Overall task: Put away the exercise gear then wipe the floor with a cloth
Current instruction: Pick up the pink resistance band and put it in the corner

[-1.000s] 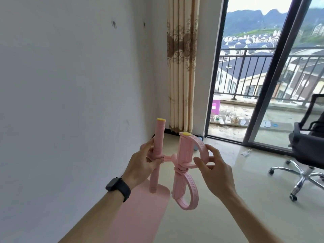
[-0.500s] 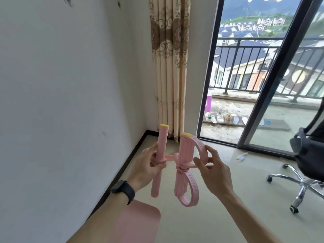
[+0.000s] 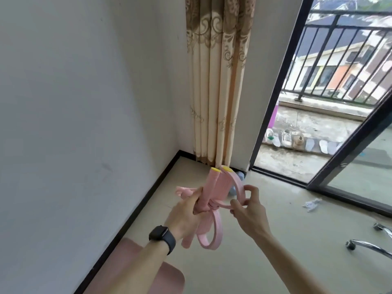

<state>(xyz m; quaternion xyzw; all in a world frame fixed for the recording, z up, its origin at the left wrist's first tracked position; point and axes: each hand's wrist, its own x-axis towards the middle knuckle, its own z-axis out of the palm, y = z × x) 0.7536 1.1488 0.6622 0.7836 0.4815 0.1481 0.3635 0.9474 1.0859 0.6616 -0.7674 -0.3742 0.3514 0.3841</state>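
Pink foam handles (image 3: 209, 187) with yellow caps stand side by side in the left hand (image 3: 184, 213), which wraps round both; flat, rubbery bands (image 3: 214, 232) hang in loops below and beside them. The right hand (image 3: 250, 211) pinches one band loop between thumb and fingers (image 3: 251, 188). This pedal puller (image 3: 212, 200) is held in the air over the floor (image 3: 286, 240) by its wall-side edge, near the curtain (image 3: 218, 92) corner, above a rounded pink mat (image 3: 167, 279). I judge the springy bands could slip that light pinch and uncoil, undoing the bundle
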